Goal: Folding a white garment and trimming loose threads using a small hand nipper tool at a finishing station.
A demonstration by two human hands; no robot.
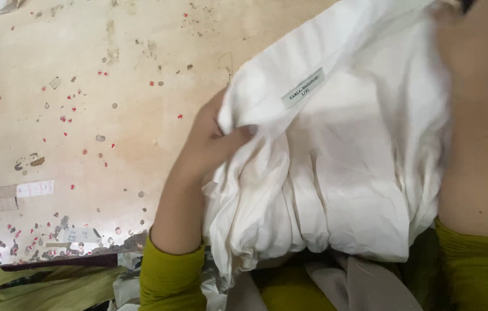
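Note:
A white cloth garment [347,155] with a small grey sewn-in label [302,87] fills the right half of the view, bunched into folds at its lower edge. My left hand [212,141] grips the garment's left edge, thumb pressed over the fabric. My right forearm [483,126] runs up the right side behind the cloth; the right hand itself is out of view at the top edge. Both sleeves are olive green [172,276].
A worn beige table top [83,86] with red specks, stains and bits of tape [34,189] lies to the left. Green fabric [37,288] and grey cloth pieces [365,285] lie along the bottom edge.

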